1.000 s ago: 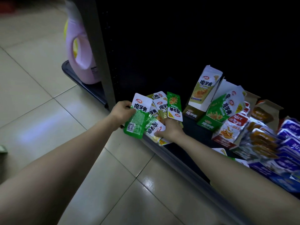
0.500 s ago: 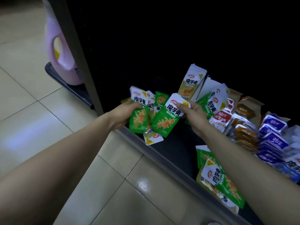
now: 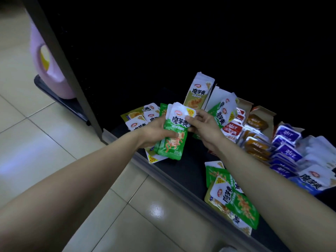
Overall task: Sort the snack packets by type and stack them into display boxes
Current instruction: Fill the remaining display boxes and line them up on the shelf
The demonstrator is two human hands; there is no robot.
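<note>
Green snack packets [image 3: 175,135] are being squared into a sheaf above the dark bottom shelf [image 3: 189,166], just left of the display boxes.

The sheaf is being gripped around its lower half by the left hand [image 3: 154,132], with olive packets [image 3: 134,114] fanned behind it. Its white top edge is being pinched by the curled fingers [image 3: 189,118] of the right hand [image 3: 203,128]. The packets are judged to be light, thin and limp, with glossy film that is likely to let them slide over one another. They are probably best taken by the flat sealed ends or clamped across the full width, so that the soft filled middle is not being squeezed. The green display box [image 3: 221,113] is standing close on the right, beside the upright olive box [image 3: 199,93]. More loose packets [image 3: 234,200] are lying on the near right of the shelf.
</note>
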